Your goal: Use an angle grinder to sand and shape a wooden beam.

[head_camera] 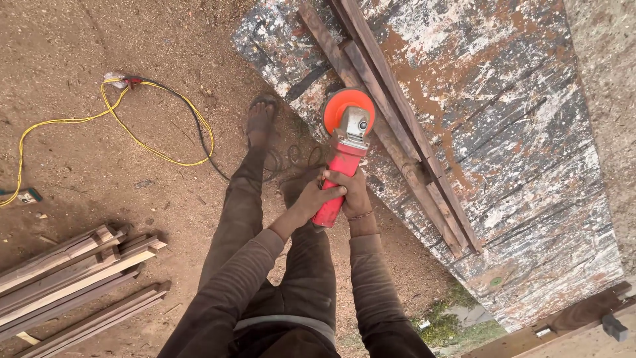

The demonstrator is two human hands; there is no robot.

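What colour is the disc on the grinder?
Orange: the disc shows clearly in the head view.

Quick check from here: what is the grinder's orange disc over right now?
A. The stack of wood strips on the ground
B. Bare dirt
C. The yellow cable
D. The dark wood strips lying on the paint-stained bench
D: the angle grinder, gripped by both hands, has its orange disc against the dark wood strips on the paint-stained bench.

A yellow cord is lying in loops on the dirt ground at the far left. A black cord is running beside it. A pile of wood sticks is resting near the left. Some green grass is growing near the right.
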